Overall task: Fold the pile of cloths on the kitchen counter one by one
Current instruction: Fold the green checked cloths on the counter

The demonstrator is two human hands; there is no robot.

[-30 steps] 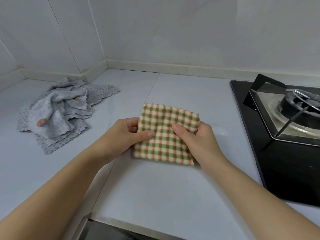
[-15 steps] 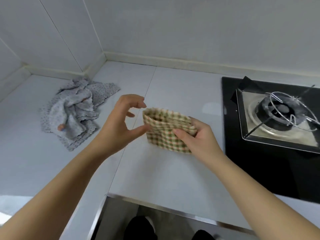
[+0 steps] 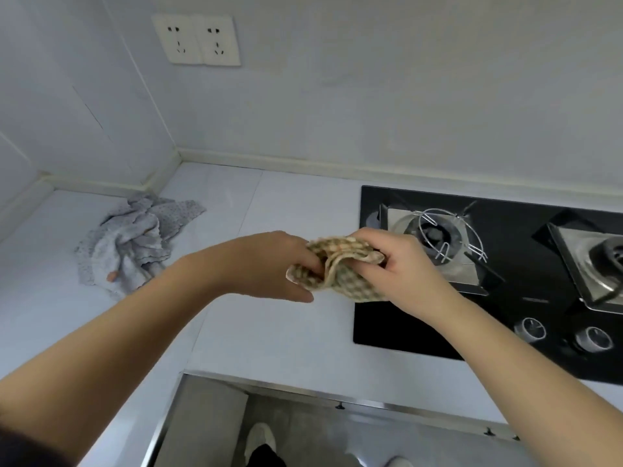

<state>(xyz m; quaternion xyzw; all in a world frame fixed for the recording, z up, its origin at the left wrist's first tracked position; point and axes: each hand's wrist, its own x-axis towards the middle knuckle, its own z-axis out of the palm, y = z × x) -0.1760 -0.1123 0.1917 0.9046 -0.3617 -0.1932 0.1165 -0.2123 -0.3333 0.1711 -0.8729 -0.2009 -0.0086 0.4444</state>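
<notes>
Both hands, left (image 3: 269, 264) and right (image 3: 397, 264), clenched on the folded checked cloth (image 3: 340, 264) (aloft above the counter (image 3: 269, 338)); grey pile (image 3: 131, 241) well apart

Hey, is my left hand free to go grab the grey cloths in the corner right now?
Probably not yet. The left hand is gripping the checked cloth together with the right hand. The counter between it and the grey cloths looks bare, so once it lets go the way seems open.
</notes>
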